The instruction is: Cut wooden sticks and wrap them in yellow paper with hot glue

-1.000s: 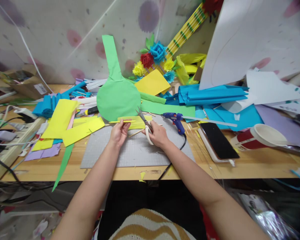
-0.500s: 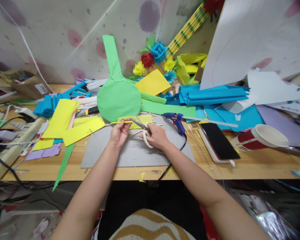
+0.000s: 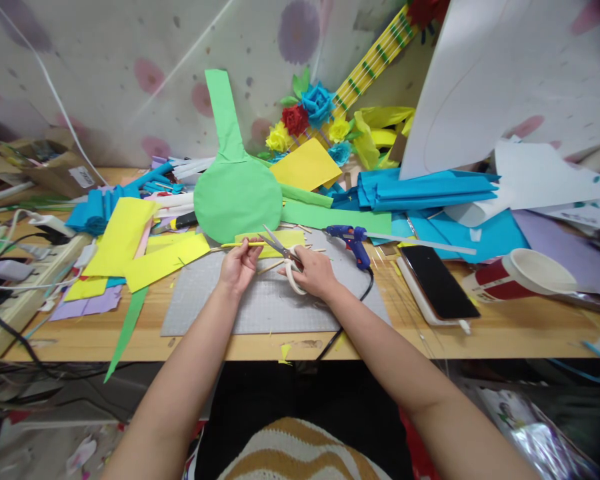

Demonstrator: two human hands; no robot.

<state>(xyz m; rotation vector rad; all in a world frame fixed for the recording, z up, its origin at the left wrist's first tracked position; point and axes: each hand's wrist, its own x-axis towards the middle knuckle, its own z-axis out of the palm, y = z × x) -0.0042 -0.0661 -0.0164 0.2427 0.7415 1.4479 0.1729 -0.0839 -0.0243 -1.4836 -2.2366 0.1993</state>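
Note:
My left hand (image 3: 237,267) pinches a thin yellow paper-wrapped stick (image 3: 245,245), held level above the grey cutting mat (image 3: 270,303). My right hand (image 3: 313,270) grips white-handled scissors (image 3: 285,257), their blades parted and pointing left at the right end of the stick. Just behind the stick lie a yellow paper strip (image 3: 280,241) and a round green paper shape with a long neck (image 3: 235,187).
A blue glue gun (image 3: 350,241) with a black cord lies right of my hands. A black phone (image 3: 437,280) and a tipped red paper cup (image 3: 520,273) are further right. Yellow, blue and purple paper is heaped around, paper flowers (image 3: 310,120) stand behind, and a power strip (image 3: 15,280) sits left.
The scissors have swung from pointing up and away to pointing left at the stick's end, with the blades now parted. My left hand has barely moved.

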